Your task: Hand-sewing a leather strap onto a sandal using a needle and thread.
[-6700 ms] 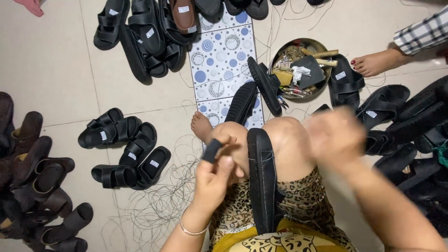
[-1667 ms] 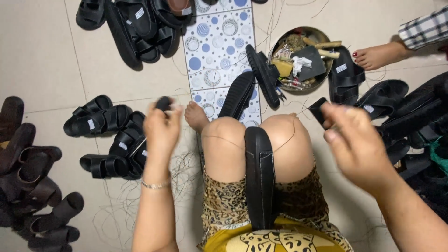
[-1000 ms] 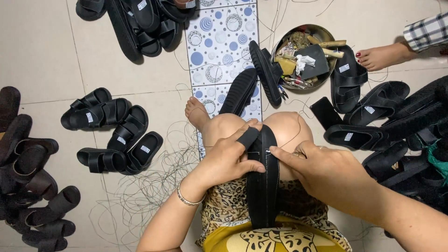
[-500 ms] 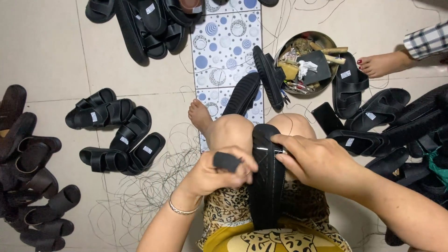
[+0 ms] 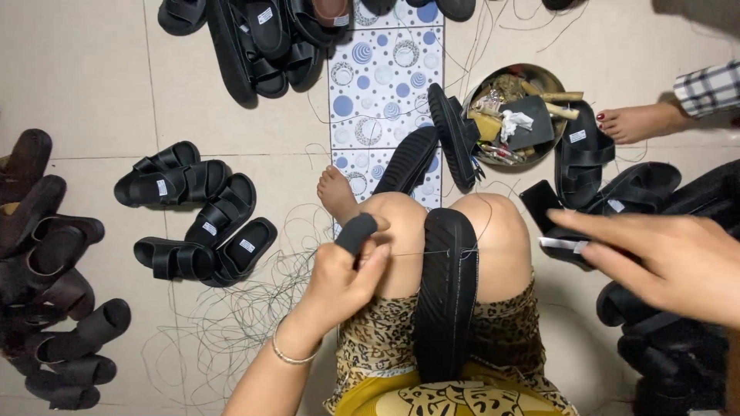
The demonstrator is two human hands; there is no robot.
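My left hand pinches taut thread from the black sandal sole lying lengthwise between my knees; my right hand, fingers spread and empty, lies farther off.

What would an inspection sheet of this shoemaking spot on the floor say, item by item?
Surface: pale tiled floor, with a strip of blue dotted tiles.
Job's things: a black sole stands on edge between the person's knees; a thread runs taut from it to the left hand.
Clutter: black sandals in pairs on the left, brown sandals at the far left, a round metal bowl of tools and scraps.
Hands: left hand grips a black strap piece; right hand is open, reaching toward the sandal pile on the right.
Cables: nothing seen; only loose thread tangled on the floor.
Surroundings: another person's bare foot and checked sleeve.
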